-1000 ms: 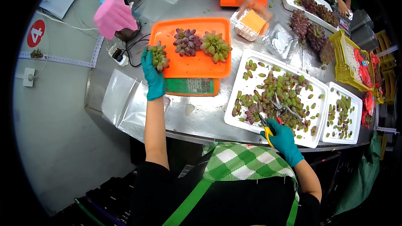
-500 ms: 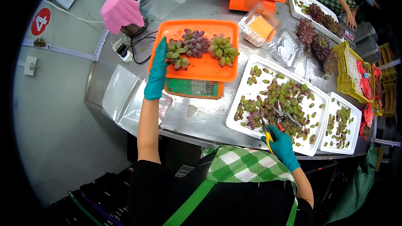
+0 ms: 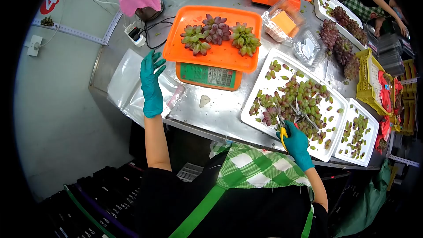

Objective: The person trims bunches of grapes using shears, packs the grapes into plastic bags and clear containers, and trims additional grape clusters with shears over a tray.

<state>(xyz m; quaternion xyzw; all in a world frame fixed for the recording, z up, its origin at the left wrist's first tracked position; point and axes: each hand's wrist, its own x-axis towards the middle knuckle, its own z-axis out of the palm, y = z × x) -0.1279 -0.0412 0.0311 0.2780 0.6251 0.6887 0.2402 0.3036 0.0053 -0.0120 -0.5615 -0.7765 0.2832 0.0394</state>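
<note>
Left hand (image 3: 152, 83) moved off orange tray (image 3: 220, 58), grip spread | three grape bunches (image 3: 216, 28) on it, up-right of grip | right hand (image 3: 296, 143) pinching scissors (image 3: 283, 139), white tray (image 3: 259, 124) just beyond grip

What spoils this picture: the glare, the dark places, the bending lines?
In the head view, corners are black; the front edge of the table bows, as through a wide lens; glare whitens its metal near the scale and streaks the bags; the co-worker is dim and small.
</note>
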